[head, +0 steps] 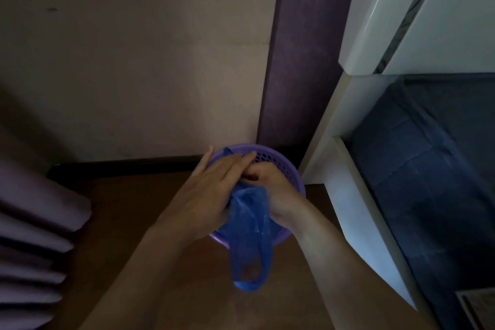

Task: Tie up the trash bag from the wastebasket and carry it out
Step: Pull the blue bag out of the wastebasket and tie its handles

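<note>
A round purple wastebasket (288,173) with a perforated wall stands on the floor against the wall. Over it my two hands meet on a blue plastic trash bag (249,225). My left hand (214,193) lies across the bag's gathered top with its fingers stretched toward the far rim. My right hand (270,185) is closed on the bag's top from the right. One handle loop of the bag hangs toward me below the hands. The bag's body and the inside of the basket are hidden by my hands.
A brown floor (128,222) runs left of the basket to a pleated purple curtain (34,222). A white bed frame (348,195) with a dark blue mattress (434,169) stands close on the right. A beige wall (147,61) is behind.
</note>
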`<state>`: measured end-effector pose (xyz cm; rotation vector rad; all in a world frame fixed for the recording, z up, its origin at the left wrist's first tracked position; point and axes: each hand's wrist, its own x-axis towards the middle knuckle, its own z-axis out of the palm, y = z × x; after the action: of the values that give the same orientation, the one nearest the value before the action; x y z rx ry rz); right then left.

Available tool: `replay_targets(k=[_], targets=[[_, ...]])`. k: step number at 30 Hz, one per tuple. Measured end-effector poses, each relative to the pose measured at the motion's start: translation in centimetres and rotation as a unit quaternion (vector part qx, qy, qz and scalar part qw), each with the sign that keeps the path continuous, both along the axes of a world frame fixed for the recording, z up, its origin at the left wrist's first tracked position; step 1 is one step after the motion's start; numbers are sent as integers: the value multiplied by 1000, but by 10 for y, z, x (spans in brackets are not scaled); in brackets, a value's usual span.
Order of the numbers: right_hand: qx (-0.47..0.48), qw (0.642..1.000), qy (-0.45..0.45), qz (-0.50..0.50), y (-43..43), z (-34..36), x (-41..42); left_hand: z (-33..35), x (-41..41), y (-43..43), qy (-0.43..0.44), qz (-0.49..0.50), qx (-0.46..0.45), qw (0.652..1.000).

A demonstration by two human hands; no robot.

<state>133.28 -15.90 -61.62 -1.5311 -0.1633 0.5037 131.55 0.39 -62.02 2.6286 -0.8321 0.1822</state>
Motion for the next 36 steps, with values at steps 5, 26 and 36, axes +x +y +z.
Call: replay_targets(k=[5,26,36], targets=[[-80,996,17,-46,-4,2,3,-9,2,-8,-1,55,42,998],[-375,904,-179,100,-20,48,-10,-17,5,-4,131,75,-124,981],[-75,993,-79,-38,-29,26,5,-7,0,-10,212,25,-243,946]])
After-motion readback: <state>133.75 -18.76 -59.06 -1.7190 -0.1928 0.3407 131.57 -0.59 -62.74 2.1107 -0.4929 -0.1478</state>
